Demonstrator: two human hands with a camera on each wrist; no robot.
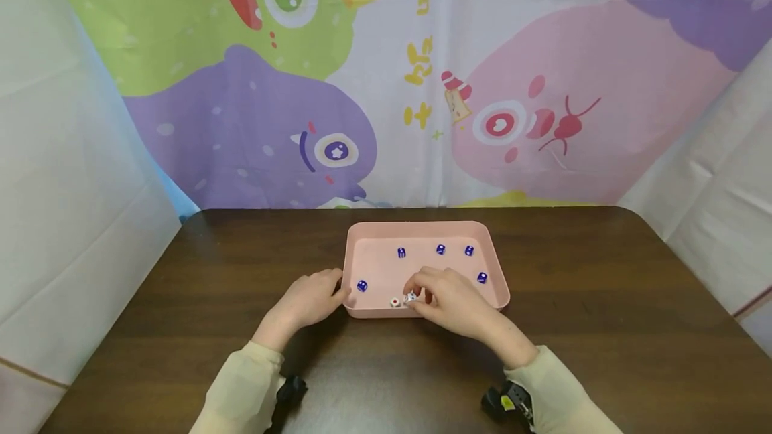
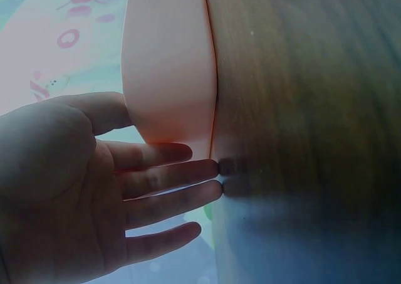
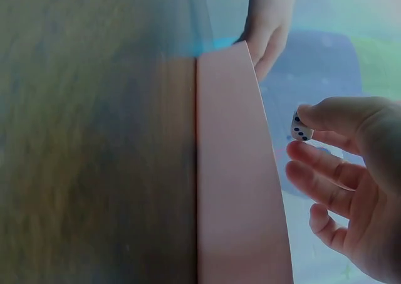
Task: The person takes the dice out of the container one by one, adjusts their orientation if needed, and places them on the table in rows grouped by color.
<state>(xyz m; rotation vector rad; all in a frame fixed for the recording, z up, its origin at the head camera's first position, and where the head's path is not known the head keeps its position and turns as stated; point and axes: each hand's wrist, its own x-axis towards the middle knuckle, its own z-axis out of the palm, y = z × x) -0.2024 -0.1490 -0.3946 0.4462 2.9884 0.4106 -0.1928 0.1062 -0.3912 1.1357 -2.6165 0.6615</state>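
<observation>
A pink tray point(image 1: 376, 312) lies on the table with several blue dice in it, one of them a blue die point(image 1: 362, 285) near the left wall. My right hand point(image 1: 452, 300) reaches over the tray's front wall and pinches a white die point(image 3: 301, 127) between thumb and fingertips; its dark pips show in the right wrist view. Just left of those fingertips, a second white die point(image 1: 395, 302) with a red pip lies by the front wall. At the tray's left front corner is my left hand point(image 1: 310, 297), thumb at the rim and fingers extended along the outside wall point(image 2: 169, 58).
Other blue dice sit farther back and right: one die point(image 1: 401, 252) at centre back, another point(image 1: 441, 249) beside it, and one point(image 1: 482, 277) by the right wall. Brown wood table point(image 1: 229, 273) surrounds the tray. A cartoon-printed cloth point(image 1: 410, 173) hangs behind.
</observation>
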